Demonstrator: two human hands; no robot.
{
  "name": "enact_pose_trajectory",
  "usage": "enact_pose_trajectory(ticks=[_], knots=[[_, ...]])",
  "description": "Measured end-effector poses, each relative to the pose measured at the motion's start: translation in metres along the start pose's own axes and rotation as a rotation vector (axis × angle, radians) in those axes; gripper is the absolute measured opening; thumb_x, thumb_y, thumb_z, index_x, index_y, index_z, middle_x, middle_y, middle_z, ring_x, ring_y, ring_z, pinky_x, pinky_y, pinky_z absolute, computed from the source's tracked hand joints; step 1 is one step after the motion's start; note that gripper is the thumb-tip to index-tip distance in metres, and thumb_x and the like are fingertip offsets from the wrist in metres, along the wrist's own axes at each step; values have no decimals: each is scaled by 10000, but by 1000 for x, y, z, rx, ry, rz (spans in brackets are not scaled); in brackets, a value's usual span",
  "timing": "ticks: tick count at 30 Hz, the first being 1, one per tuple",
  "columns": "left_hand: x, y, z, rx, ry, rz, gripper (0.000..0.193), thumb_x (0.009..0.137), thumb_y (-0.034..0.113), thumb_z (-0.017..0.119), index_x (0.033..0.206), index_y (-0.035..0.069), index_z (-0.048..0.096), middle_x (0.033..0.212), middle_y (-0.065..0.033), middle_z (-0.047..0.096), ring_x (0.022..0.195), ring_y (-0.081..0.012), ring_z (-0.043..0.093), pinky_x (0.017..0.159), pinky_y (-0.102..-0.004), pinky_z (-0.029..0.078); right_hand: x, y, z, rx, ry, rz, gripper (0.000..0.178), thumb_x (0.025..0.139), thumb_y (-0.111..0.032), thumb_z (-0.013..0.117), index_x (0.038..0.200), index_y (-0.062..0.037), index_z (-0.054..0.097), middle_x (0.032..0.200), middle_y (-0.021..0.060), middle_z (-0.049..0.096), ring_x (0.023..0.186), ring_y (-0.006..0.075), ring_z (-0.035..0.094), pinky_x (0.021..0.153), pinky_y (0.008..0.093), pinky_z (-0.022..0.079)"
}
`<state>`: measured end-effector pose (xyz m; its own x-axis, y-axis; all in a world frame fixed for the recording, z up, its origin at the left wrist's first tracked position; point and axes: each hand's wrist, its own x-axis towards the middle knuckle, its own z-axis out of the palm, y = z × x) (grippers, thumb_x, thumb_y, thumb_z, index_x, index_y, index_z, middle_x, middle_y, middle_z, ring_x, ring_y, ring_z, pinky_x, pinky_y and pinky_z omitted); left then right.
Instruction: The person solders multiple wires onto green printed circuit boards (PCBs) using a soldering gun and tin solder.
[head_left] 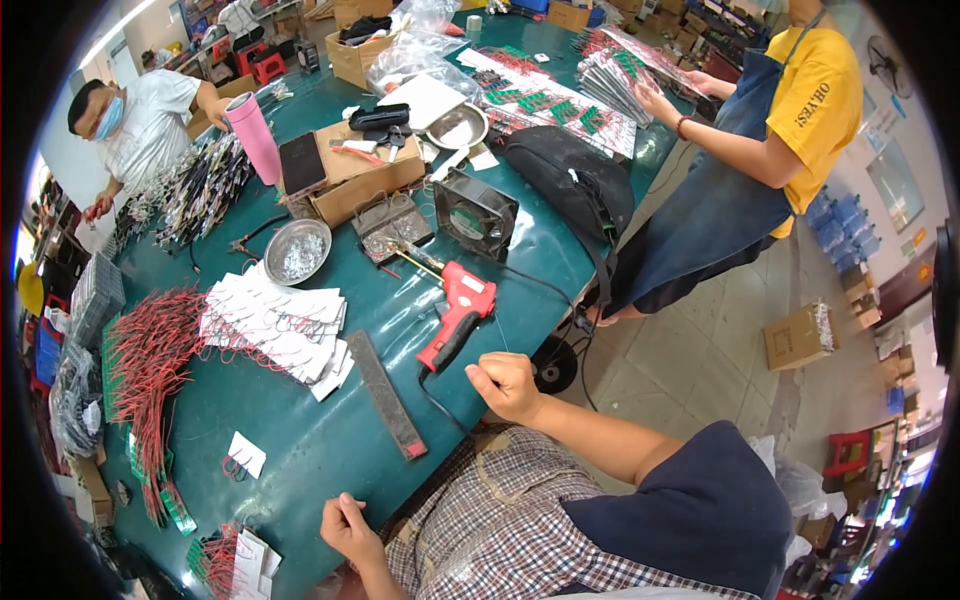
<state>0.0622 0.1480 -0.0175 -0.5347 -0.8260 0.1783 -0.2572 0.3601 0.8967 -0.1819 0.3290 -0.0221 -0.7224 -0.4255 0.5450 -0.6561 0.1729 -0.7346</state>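
My right hand (508,388) is a loose fist held at the table's near edge, thumb up, with nothing seen in it. Just beyond it lies a red and black soldering gun (458,315), its metal tip pointing to a small metal box (393,228). Nearer me, at the lower edge of the table, my left hand (352,530) is curled closed, also with nothing visible in it. A dark flat bar (387,395) with a red end lies between the hands and the stack of white cards with red wires (285,325). One small white card with a red wire (248,455) lies apart.
Bundled red wires on green boards (155,350) cover the left side. A metal bowl (297,252), a fan (475,213), a cardboard box (365,170), a pink bottle (253,138) and a black bag (570,175) stand beyond. Two other people work across the table.
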Motion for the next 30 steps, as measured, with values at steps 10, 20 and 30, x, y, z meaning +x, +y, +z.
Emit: enact_pose_trajectory(ticks=[10, 20, 30], knots=[[1, -3, 0, 42, -12, 37, 321, 935, 128, 545, 641, 5, 504, 567, -32, 508, 516, -98, 385, 485, -279, 300, -1, 0, 8, -273, -42, -256, 368, 779, -162, 681, 518, -69, 439, 527, 74, 428, 461, 250, 470, 431, 353, 367], [0, -4, -1, 21, -11, 27, 321, 936, 130, 548, 647, -2, 506, 583, -37, 526, 529, -100, 402, 498, -279, 312, -2, 0, 10, -301, -11, -287, 376, 768, -172, 692, 518, -84, 425, 527, 63, 414, 461, 238, 469, 435, 346, 369], [-2, -3, -1, 17, -14, 10, 335, 946, 146, 547, 645, 6, 495, 587, -19, 507, 547, -85, 379, 502, -263, 295, -4, 1, 10, -308, -2, -284, 372, 755, -163, 702, 516, -87, 427, 525, 57, 426, 463, 234, 475, 434, 345, 370]])
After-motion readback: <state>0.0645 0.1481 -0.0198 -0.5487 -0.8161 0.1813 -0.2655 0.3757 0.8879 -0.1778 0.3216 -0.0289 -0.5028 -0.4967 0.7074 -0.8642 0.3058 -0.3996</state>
